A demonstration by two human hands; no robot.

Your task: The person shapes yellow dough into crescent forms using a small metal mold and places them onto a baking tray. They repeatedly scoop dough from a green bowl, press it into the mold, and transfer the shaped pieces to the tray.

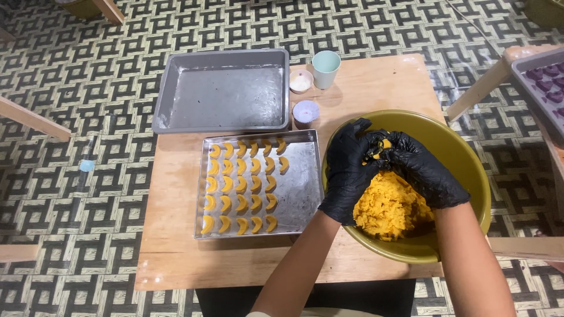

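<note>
Both my hands wear black gloves and work over an olive-green bowl (464,158) at the table's right. My left hand (346,170) and my right hand (423,167) meet above it, pinching a small piece of yellow dough (385,144) between the fingers. A heap of the same yellow dough (389,206) fills the bowl below. To the left lies a steel tray (299,194) carrying several yellow crescent-shaped pieces (241,185) in neat rows.
An empty grey baking pan (223,94) sits at the back left of the wooden table (376,82). Near it stand a pale green cup (325,67) and two small dishes (301,81). A purple-filled tray (543,79) rests on another table at right. Patterned floor surrounds everything.
</note>
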